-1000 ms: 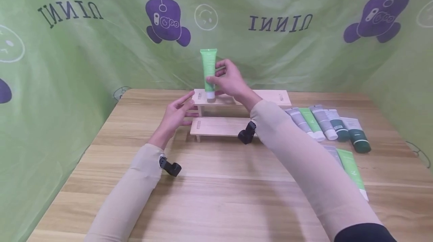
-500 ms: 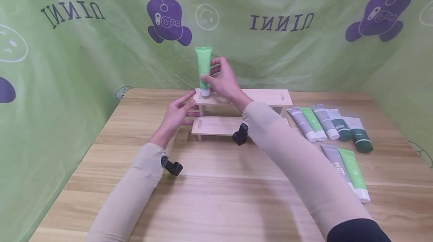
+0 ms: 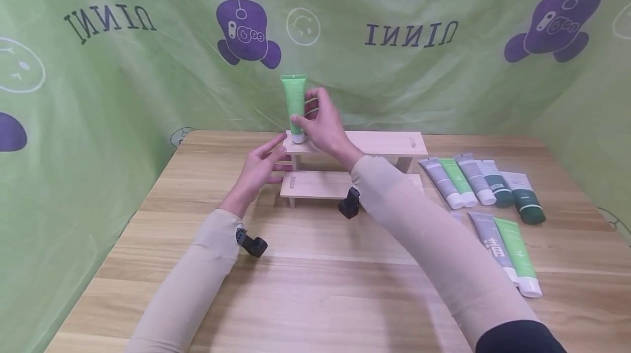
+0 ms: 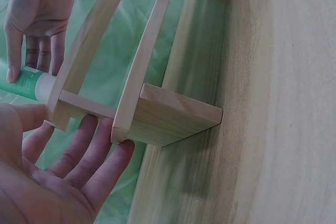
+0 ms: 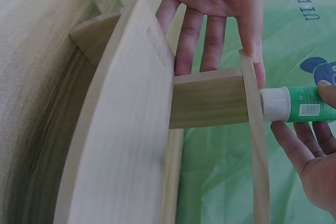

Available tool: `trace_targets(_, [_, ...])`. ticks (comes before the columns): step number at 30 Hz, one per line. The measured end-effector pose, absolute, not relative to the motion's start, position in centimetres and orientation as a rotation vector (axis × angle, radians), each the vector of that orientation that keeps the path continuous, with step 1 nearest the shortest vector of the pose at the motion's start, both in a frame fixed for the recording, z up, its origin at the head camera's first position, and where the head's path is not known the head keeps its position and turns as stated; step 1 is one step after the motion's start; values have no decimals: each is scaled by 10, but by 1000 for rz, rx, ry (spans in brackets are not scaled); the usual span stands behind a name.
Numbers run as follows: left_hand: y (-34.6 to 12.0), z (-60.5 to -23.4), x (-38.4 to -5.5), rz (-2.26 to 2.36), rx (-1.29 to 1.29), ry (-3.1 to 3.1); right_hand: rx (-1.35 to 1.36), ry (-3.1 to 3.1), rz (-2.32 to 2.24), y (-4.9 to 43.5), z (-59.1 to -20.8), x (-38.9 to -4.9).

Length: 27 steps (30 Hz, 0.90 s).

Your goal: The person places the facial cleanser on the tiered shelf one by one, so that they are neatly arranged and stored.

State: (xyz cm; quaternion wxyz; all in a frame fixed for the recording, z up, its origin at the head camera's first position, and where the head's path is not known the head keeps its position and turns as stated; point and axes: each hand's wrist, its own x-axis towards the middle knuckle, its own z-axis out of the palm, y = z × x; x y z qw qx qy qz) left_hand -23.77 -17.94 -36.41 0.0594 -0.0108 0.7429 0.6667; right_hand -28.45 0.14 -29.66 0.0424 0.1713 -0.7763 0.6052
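A bright green squeeze tube (image 3: 294,102) with a white cap stands upright, cap down, at the left end of the upper step of a two-step wooden rack (image 3: 379,143). My right hand (image 3: 325,125) pinches it from the right, thumb in front and fingers behind. In the right wrist view the white cap (image 5: 275,104) meets the upper board. My left hand (image 3: 258,169) rests against the rack's left end with fingers spread straight. Its fingertips touch the side support and board ends in the left wrist view, where the tube (image 4: 26,83) is partly hidden.
Several grey, green and white tubes lie in a row to the right of the rack, a dark green capped tube (image 3: 525,199) at the end. Nearer lie a grey tube (image 3: 495,249) and a green tube (image 3: 517,257). A green printed curtain (image 3: 394,84) hangs behind the table.
My right hand has moved the green tube left along the upper step and slightly down onto the board. The left hand has stayed at the rack's left end.
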Motion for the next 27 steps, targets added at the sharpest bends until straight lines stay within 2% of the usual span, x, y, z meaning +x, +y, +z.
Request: trace_targets(27, [-179, -363, -237, 2010, -44, 2249, 594, -2293, 1727, -2, -311, -276])
